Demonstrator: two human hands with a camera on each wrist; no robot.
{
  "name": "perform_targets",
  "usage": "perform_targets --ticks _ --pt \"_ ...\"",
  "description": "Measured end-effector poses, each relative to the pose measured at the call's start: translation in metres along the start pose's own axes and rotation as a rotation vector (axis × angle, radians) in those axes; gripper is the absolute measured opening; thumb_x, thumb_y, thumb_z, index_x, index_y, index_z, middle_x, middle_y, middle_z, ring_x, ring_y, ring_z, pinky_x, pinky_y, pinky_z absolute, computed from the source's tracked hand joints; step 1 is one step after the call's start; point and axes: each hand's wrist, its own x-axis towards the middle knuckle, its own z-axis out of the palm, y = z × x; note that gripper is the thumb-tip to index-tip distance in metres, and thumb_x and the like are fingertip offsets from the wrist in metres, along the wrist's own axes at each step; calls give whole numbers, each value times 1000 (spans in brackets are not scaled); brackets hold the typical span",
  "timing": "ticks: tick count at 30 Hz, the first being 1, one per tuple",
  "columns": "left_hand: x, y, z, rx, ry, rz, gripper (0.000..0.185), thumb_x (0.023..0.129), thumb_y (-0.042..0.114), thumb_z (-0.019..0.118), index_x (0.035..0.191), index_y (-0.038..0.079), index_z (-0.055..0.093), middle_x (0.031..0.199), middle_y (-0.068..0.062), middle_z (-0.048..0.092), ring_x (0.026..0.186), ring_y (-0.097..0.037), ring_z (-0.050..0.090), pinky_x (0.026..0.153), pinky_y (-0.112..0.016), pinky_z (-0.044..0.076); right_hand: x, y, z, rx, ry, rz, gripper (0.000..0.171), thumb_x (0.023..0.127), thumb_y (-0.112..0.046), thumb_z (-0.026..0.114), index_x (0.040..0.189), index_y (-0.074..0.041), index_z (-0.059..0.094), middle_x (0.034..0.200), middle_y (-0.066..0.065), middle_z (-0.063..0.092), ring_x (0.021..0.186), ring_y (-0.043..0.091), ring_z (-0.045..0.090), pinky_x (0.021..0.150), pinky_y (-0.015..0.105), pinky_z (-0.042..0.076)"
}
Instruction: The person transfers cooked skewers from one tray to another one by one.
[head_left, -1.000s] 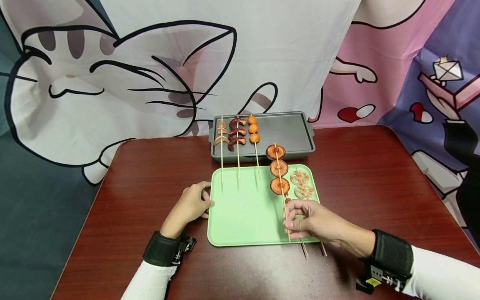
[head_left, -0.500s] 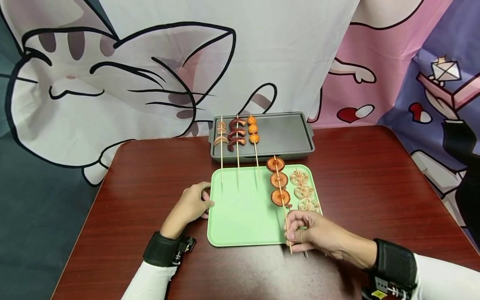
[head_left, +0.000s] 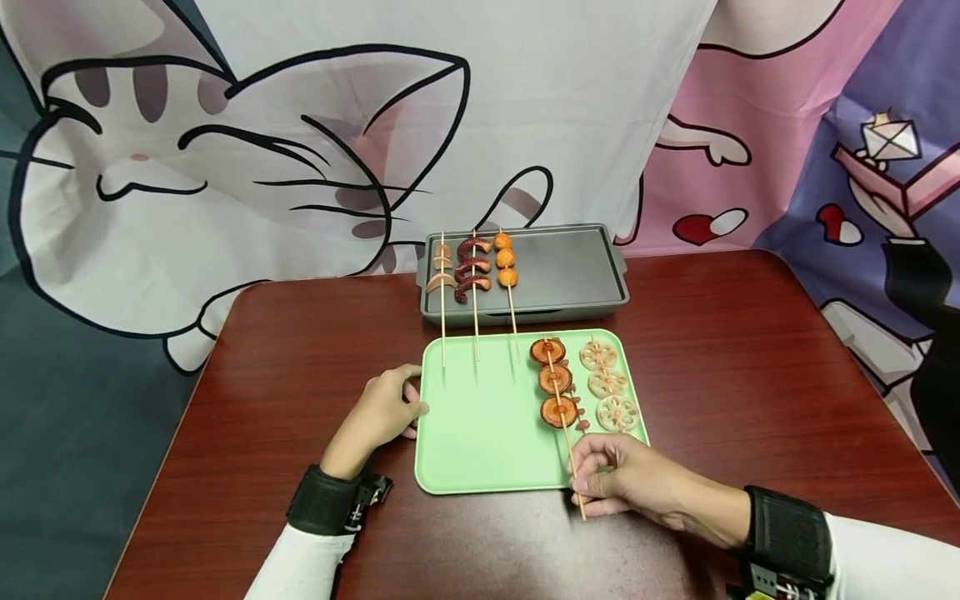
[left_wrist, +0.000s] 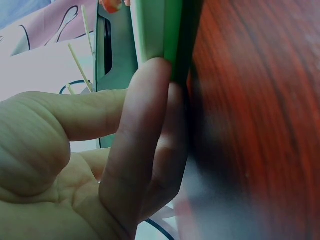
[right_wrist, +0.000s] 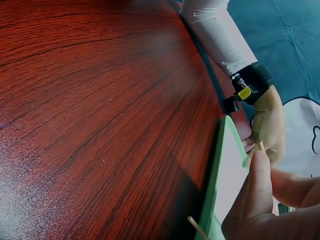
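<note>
My right hand (head_left: 628, 477) pinches the bare lower stick of a mushroom skewer (head_left: 555, 379), which carries three round brown caps. Those caps lie over the right part of a light green tray (head_left: 480, 433), and the stick's end sticks out past its front edge. My left hand (head_left: 384, 404) grips the tray's left edge; in the left wrist view the fingertips press against the green rim (left_wrist: 155, 30). Right of the mushrooms lies a lotus root skewer (head_left: 607, 383) with three slices. Partly hidden between them is a skewer of small reddish-brown pieces (head_left: 582, 425).
Behind the green tray stands a grey baking tray (head_left: 570, 271). Across its left side lie three skewers: tan pieces (head_left: 441, 282), dark red curled pieces (head_left: 472, 265) and orange balls (head_left: 506, 258); their sticks overhang the green tray. A printed cloth (head_left: 585, 108) hangs behind the table (head_left: 300, 333).
My right hand has moved toward the table's front with the mushroom skewer, whose caps have come down from the grey tray's front edge to over the green tray. My left hand stays put.
</note>
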Motion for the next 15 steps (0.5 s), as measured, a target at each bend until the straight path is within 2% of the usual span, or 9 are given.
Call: perform_targets --ticks 11,15 --pt "1 0 0 -3 -1 1 57 93 -4 69 147 -4 50 87 -14 59 56 -20 64 53 -32 62 7 2 1 -25 15 10 11 94 7 66 98 -1 59 88 6 66 84 17 69 78 29 66" --pt "1 -1 0 0 -2 0 57 93 -4 69 147 -4 50 87 -13 59 56 -20 64 53 -32 62 9 2 2 -19 26 11 12 94 7 67 101 4 58 87 6 65 83 15 69 77 28 66"
